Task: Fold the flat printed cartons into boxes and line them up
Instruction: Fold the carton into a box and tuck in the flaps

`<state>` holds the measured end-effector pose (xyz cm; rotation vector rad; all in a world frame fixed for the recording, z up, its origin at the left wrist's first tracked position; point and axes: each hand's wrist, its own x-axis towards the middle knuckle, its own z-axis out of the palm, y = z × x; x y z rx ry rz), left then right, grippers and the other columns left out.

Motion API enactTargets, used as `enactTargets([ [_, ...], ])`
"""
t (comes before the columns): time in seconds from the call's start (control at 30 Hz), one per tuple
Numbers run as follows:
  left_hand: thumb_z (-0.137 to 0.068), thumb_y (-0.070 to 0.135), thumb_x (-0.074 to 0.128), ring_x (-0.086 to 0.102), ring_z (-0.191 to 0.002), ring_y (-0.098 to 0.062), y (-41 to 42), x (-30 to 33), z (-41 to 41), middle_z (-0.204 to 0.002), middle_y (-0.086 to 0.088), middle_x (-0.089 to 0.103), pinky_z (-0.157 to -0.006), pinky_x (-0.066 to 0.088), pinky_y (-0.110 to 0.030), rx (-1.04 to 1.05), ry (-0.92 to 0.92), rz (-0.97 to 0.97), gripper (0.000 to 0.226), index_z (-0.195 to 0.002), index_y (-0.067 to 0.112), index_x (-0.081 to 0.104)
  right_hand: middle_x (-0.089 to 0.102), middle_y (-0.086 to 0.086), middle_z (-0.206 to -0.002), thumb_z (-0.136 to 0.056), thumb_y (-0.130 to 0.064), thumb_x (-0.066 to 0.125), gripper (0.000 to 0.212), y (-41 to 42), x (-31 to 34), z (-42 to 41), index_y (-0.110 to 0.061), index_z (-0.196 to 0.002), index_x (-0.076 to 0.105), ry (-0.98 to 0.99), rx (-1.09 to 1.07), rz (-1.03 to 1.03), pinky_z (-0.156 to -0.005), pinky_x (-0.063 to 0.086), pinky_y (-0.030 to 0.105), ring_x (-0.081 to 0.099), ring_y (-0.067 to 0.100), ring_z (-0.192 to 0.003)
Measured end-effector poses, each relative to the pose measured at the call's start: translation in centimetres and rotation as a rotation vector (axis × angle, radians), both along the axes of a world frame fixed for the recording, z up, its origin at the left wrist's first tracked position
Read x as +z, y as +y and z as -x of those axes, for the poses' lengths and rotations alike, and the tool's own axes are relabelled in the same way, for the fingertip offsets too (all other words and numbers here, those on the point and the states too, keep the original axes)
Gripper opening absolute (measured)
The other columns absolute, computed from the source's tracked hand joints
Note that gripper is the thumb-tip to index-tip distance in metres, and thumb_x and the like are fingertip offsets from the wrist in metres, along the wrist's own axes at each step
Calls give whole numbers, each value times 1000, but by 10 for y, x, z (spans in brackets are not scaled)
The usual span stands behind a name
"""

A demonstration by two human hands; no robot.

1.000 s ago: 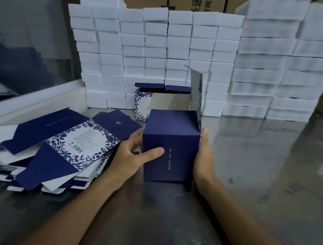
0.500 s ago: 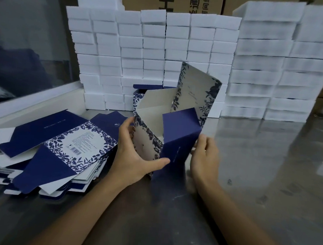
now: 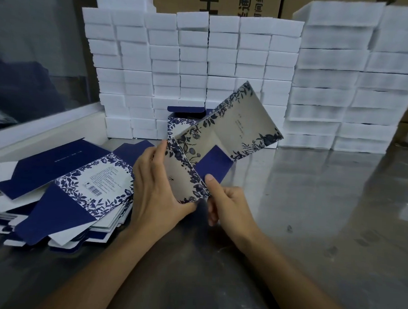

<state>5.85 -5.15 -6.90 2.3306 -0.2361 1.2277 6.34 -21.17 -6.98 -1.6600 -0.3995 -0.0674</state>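
Carton (image 3: 212,154), half opened and tilted above the counter (image 3: 313,207), is pinched at its near end by both hands, left hand (image 3: 158,189) fingers curled round one edge, right hand (image 3: 228,205) thumb pressing a blue flap, seemingly to square it.

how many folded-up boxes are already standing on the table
1: a finished box stands against the white stacks, behind the carton in the hands. Others may be hidden.

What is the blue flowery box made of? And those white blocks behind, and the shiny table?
The box looks like thin printed card with a matte finish: it bends along sharp creases. The white blocks seem like soft foam, with fuzzy, uneven edges, though that is uncertain. The table looks like brushed steel, grey and reflective.
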Motion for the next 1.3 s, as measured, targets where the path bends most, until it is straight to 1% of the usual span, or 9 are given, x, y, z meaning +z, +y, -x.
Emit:
enactTargets([
  [0.17, -44, 40, 93, 32, -133, -37, 2, 0, -1, -144, -17, 30, -105, 37, -56, 41, 24, -73, 134, -150, 10, 16, 38, 2, -40, -106, -23, 44, 64, 2, 0, -2, -16, -42, 42, 136, 2, -28, -43, 36, 21, 37, 14, -35],
  [0.43, -42, 31, 96, 25, -140, -31, 5, 0, 0, -148, -7, 22, -111, 33, -48, -99, 56, -36, 137, -150, 20, 12, 31, -4, -39, -105, -37, 49, 74, -5, 1, -10, -24, -34, 31, 234, -198, -185, -38, 31, 18, 30, 14, -35],
  [0.53, -43, 32, 96, 25, -140, -29, 4, 1, 0, -149, -5, 21, -109, 29, -38, -133, 59, -35, 137, -150, 21, 12, 31, -3, -42, -105, -31, 50, 68, -15, 1, -14, -25, -39, 32, 230, -246, -208, -38, 29, 17, 29, 15, -38],
  [0.7, -44, 34, 94, 25, -140, -27, 4, 0, 2, -150, -8, 22, -110, 26, -34, -141, 60, -65, 135, -151, 21, 12, 31, -1, -42, -97, -12, 52, 61, -18, 0, -16, -23, -39, 33, 173, -261, -141, -38, 30, 21, 28, 18, -42],
  [0.93, -43, 33, 94, 26, -140, -24, 5, 1, 1, -149, -1, 21, -105, 29, -34, -178, 63, -46, 136, -151, 24, 10, 36, -6, -42, -106, -36, 45, 59, -17, 1, -14, -16, -51, 40, 213, -293, -266, -38, 30, 18, 33, 11, -37],
  [1.1, -43, 37, 95, 24, -141, -23, 6, 0, 2, -149, 3, 18, -106, 27, -30, -204, 80, -40, 138, -150, 28, 7, 35, -3, -42, -105, -20, 41, 53, -22, 3, -16, -14, -53, 39, 250, -357, -276, -37, 29, 18, 31, 16, -42],
  [1.17, -45, 40, 93, 25, -141, -23, 4, 2, 2, -149, 0, 20, -106, 28, -33, -205, 78, -36, 136, -150, 27, 8, 39, -2, -44, -106, -24, 43, 54, -21, 4, -15, -14, -53, 41, 237, -361, -297, -38, 33, 20, 35, 16, -43],
  [1.23, -47, 48, 91, 25, -141, -23, 3, 2, 2, -150, -4, 22, -109, 29, -36, -212, 78, -27, 134, -151, 23, 10, 56, 2, -55, -106, -37, 43, 52, -18, 3, -15, -13, -60, 51, 200, -350, -279, -45, 44, 21, 51, 15, -48],
  [1.3, -47, 60, 87, 23, -141, -18, 2, 3, 3, -150, -1, 22, -113, 29, -40, -233, 109, 24, 134, -152, 23, 11, 72, 3, -80, -104, -48, 41, 49, -15, 3, -15, -15, -76, 62, 183, -325, -219, -62, 53, 27, 67, 12, -70],
])
